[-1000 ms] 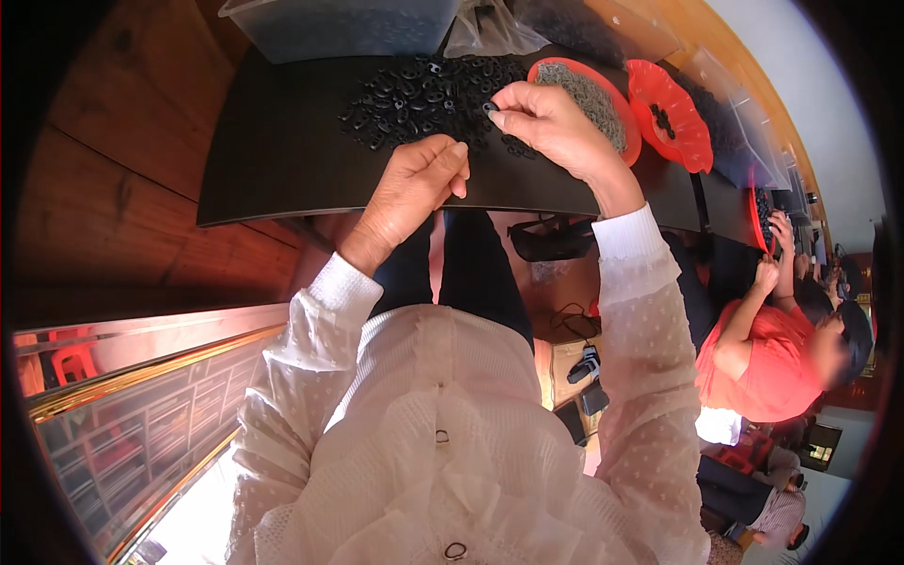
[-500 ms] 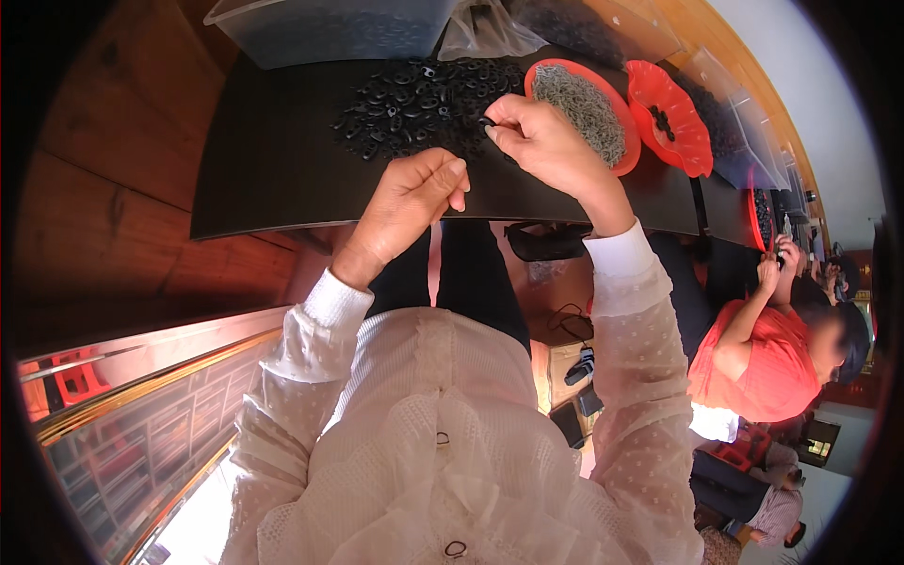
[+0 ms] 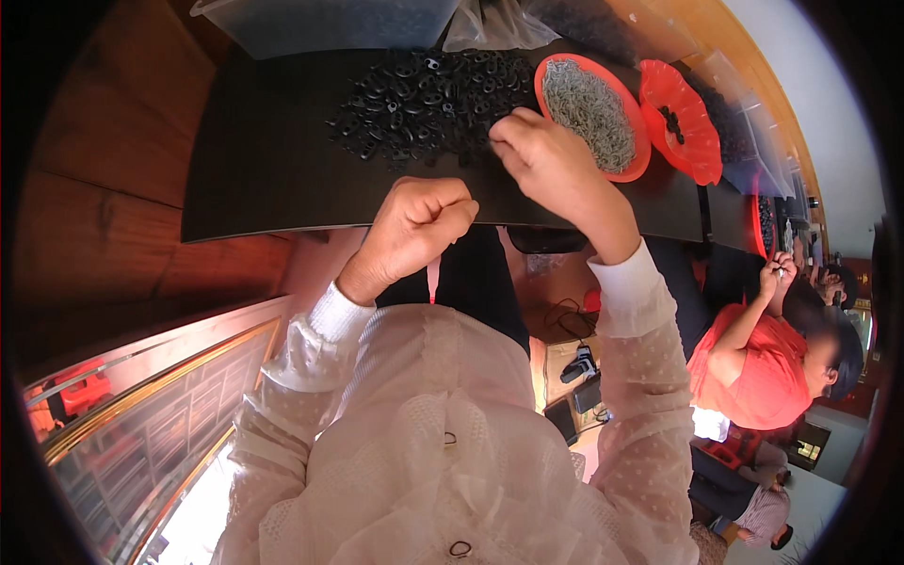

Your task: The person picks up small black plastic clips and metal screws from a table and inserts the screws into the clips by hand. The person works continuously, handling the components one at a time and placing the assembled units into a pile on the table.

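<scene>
A loose pile of small black plastic parts, several with oval holes, lies on the dark table. My right hand is at the near right edge of this pile, fingertips pinched and pointing left; whatever they hold is hidden. Nearer to me, over the table's front edge, my left hand is closed in a fist with the thumb on top, and its contents cannot be seen. Just beyond my right hand stands a red oval bowl full of small grey metal pieces, which look like screws or pins.
Right of the bowl is a wavy-edged red dish with several black parts. Clear plastic bins line the back, with a plastic bag between. A co-worker in a red shirt sits at the right. Wooden panelling bounds the left.
My right hand has drawn slightly nearer and right, and the black part in its fingertips no longer shows. The left hand has turned knuckles up and moved a little nearer. The view has shifted slightly.
</scene>
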Motion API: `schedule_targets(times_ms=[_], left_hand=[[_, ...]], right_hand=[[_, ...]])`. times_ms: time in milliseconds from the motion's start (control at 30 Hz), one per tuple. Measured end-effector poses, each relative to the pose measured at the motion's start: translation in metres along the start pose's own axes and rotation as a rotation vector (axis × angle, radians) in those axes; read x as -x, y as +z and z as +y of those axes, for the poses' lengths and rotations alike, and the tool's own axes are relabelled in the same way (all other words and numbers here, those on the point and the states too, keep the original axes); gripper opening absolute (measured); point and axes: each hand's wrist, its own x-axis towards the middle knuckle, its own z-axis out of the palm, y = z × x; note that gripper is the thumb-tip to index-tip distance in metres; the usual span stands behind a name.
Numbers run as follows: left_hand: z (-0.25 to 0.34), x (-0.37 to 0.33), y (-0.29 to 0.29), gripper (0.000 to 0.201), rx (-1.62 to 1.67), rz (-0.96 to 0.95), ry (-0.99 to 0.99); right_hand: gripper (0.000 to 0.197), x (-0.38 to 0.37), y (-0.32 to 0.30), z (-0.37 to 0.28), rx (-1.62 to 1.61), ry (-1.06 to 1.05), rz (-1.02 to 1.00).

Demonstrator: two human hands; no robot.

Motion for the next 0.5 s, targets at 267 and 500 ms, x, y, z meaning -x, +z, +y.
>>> schedule_targets(times_ms=[267, 500], left_hand=[[-0.001, -0.002, 0.0, 0.019, 0.044, 0.038, -0.03], [0.001, -0.006, 0.002, 0.022, 0.073, 0.059, -0.017]], right_hand=[[0.006, -0.006, 0.012, -0.009, 0.351, -0.14, -0.058], [0.007, -0.007, 0.013, 0.0, 0.353, -0.132, -0.011]])
